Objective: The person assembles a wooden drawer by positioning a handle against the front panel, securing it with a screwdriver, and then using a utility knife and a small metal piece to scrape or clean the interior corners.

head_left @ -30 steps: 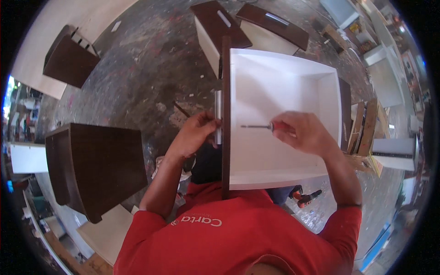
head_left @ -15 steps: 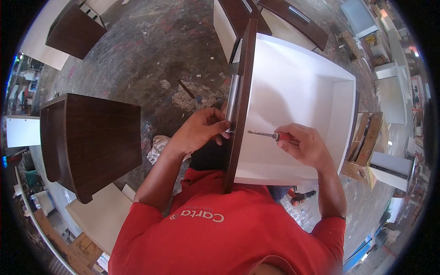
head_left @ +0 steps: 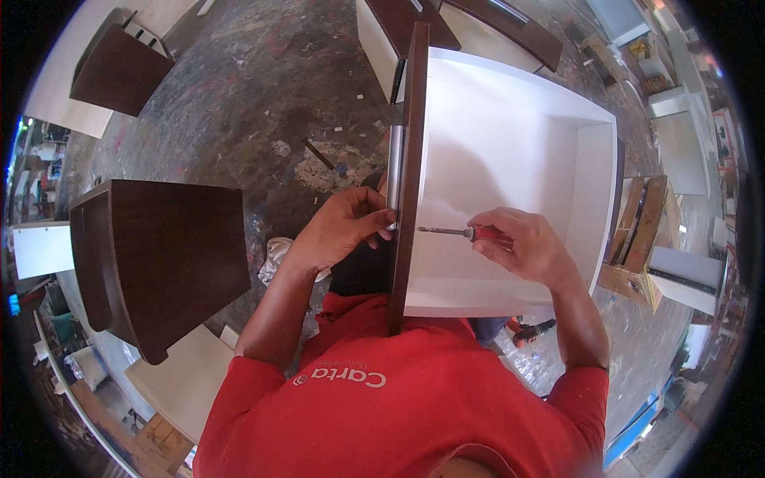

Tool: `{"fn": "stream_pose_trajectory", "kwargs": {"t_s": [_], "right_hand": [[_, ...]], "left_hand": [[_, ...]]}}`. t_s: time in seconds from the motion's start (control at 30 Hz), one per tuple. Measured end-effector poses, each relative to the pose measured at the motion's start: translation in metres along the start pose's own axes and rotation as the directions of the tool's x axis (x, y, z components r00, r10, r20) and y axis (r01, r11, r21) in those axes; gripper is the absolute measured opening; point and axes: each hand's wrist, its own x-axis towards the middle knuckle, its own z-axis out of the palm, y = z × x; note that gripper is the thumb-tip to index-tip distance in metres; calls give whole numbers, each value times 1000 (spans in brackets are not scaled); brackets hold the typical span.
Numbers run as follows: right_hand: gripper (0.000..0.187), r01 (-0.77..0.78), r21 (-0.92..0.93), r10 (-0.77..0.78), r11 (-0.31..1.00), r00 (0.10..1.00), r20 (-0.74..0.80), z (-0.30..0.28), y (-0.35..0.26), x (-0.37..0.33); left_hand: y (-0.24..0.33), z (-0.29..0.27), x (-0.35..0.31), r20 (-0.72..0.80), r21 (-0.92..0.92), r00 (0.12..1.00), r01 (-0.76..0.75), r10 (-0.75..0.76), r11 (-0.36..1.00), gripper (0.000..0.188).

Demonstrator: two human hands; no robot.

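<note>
A white drawer (head_left: pixel 510 103) with a dark brown front panel (head_left: pixel 410 151) rests across my lap. On the outer face of that panel lies a silver bar handle (head_left: pixel 394 163). My left hand (head_left: pixel 347 227) pinches the near end of the handle between thumb and fingers, against the panel. Inside the drawer, my right hand (head_left: pixel 522 243) grips a red-handled screwdriver (head_left: pixel 446 231). Its shaft points left at the inner side of the front panel, with the tip close to it. I cannot tell whether a screw sits at the tip.
A dark brown cabinet piece (head_left: pixel 171 259) stands on the left, another brown piece (head_left: pixel 123 68) at the far left. More brown-fronted drawers (head_left: pixel 502 32) lie beyond mine. A wooden crate (head_left: pixel 637 231) is to the right; a power tool (head_left: pixel 532 331) lies near my right elbow.
The screwdriver and my right hand have moved slightly left, bringing the tip nearer the front panel. My left hand stays on the handle. The view has shifted a little.
</note>
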Motion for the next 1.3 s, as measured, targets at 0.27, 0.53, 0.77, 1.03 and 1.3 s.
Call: {"fn": "stream_pose_trajectory", "kwargs": {"t_s": [0.27,0.53,0.77,1.03,1.3], "right_hand": [[29,15,-38,-15,999,1000,-8,3,3,0],[28,38,-30,-39,999,999,-16,5,2,1],[29,-16,-30,16,999,1000,17,5,0,1],[29,-34,43,32,998,999,35,6,-1,2],[29,-42,22,41,999,998,52,6,-4,3]], "left_hand": [[2,-3,-4,19,43,1000,-7,6,999,27],[1,5,-10,-33,107,993,-109,114,988,33],[2,5,-11,-36,134,996,-82,87,988,32],[0,4,-11,-7,118,992,-127,129,985,36],[-6,3,-7,-38,136,989,-140,146,981,34]]}}
